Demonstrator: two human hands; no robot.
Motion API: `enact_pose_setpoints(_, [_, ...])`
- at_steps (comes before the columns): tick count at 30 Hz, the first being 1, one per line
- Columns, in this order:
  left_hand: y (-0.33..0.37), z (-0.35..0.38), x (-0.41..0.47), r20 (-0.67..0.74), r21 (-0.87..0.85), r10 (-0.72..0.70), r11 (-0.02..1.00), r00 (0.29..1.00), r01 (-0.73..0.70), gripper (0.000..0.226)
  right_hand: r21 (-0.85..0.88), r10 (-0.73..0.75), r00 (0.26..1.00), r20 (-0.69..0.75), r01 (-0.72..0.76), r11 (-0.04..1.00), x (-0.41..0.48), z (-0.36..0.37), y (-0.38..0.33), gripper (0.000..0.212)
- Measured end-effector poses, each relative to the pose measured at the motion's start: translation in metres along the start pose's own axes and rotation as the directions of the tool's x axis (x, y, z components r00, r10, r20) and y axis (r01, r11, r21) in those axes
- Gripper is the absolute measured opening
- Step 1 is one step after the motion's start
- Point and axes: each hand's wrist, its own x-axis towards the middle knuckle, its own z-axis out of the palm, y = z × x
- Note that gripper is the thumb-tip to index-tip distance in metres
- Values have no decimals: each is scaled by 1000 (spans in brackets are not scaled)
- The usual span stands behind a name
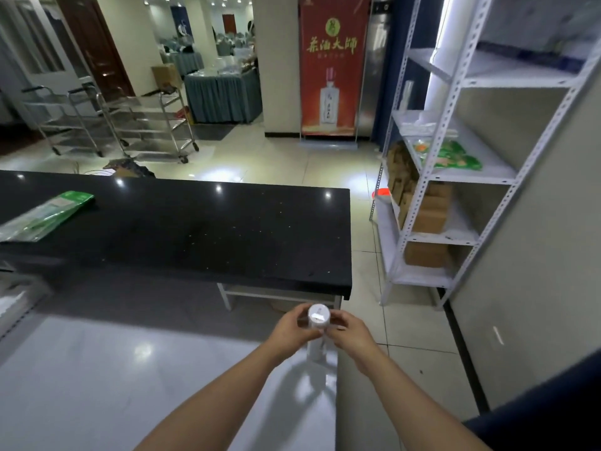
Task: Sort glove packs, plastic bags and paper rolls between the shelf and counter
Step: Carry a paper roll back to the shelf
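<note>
Head view: paper roll [318, 317], upright at white tabletop [130, 369] edge; left hand [294, 332], right hand [349, 335], fingers clamped round it. Step: roll sorting. Next, likely: carry rightward to shelf [494, 164].

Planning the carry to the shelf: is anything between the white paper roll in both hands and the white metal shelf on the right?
Nothing visible blocks it. The left hand and right hand grip the white paper roll; only open tiled floor lies between it and the white metal shelf.

Shelf [455, 177] right of counter [208, 229]
</note>
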Motion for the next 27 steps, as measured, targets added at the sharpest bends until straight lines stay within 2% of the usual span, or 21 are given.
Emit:
enact_pose_setpoints(7, [12,32,9,19,2,68,998,997,-68,53,66,-58,997,-53,61,996,-13,-36,15,40])
enact_pose_setpoints(16, [44,124,38,36,4,47,999,998,-47,56,72,-14,1000,25,12,997,0,-143,38,38])
enact_pose_setpoints(27, [102,245,122,-90,22,1,1000,996,1,54,61,-40,996,78,36,997,62,-291,50,36])
